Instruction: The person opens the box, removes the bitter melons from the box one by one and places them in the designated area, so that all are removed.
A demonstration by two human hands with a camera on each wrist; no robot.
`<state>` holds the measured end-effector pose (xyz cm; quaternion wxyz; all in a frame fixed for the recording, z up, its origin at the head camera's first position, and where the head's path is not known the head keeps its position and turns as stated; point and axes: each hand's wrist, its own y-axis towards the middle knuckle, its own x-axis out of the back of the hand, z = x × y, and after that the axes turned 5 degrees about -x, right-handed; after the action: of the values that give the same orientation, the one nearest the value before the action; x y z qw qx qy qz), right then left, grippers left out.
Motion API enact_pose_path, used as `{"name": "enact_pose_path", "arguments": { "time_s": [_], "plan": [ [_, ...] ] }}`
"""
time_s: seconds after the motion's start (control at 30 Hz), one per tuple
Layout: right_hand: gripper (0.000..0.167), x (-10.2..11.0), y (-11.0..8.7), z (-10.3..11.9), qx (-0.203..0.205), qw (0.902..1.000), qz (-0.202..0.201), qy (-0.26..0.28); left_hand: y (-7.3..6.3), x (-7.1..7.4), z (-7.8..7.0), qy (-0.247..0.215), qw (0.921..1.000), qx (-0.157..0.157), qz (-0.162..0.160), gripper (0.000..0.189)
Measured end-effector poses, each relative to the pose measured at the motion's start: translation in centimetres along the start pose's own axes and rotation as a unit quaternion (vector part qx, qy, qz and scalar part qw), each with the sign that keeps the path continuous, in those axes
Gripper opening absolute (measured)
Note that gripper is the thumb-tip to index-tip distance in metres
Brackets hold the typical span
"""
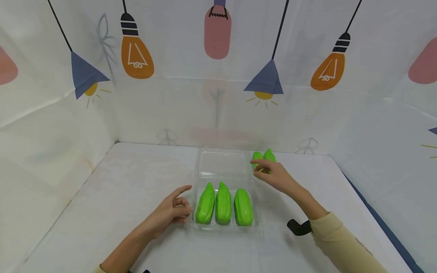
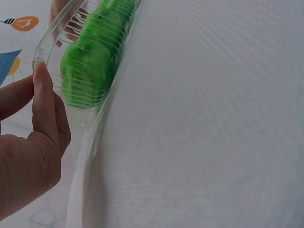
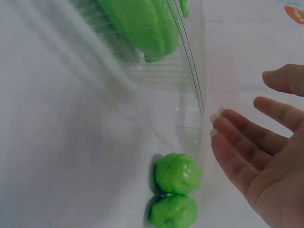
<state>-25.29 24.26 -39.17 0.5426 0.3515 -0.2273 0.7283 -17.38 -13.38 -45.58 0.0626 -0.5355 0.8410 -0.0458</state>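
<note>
Left hand pinches side of clear box | three green veggies inside box | right hand loose, near two more veggies right of box

1. Clear plastic container: on the worktop, its hinged lid folded back toward the far edge; the left hand touches its left edge.
2. Left gourd: bright green, glossy, ribbed, lying lengthwise in the container's left side, narrow end toward the hinge, slanting slightly right.
3. Middle gourd: same green, pointed at the far end, close beside the left one.
4. Right gourd: blunter at the far end, nearer the container's right edge, with a wider gap beside it.
5. Two loose gourds: side by side, touching, right of the lid near the worktop's far edge, partly hidden by the right hand.
</note>
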Motion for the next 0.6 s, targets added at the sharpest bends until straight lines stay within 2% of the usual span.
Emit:
{"name": "enact_pose_path", "arguments": {
  "time_s": [0.23,0.6],
  "plan": [
    [0.044,-0.7,-0.6,1.5,0.007,0.9986,0.042,-0.031,0.0,0.0,0.0,0.0,1.0,-0.001,0.0,0.079],
    [0.042,-1.8,-1.5,3.3,0.033,0.9904,0.066,-0.117,-0.1,0.0,-0.1,0.0,1.0,0.0,0.0,0.079]
  ]
}}
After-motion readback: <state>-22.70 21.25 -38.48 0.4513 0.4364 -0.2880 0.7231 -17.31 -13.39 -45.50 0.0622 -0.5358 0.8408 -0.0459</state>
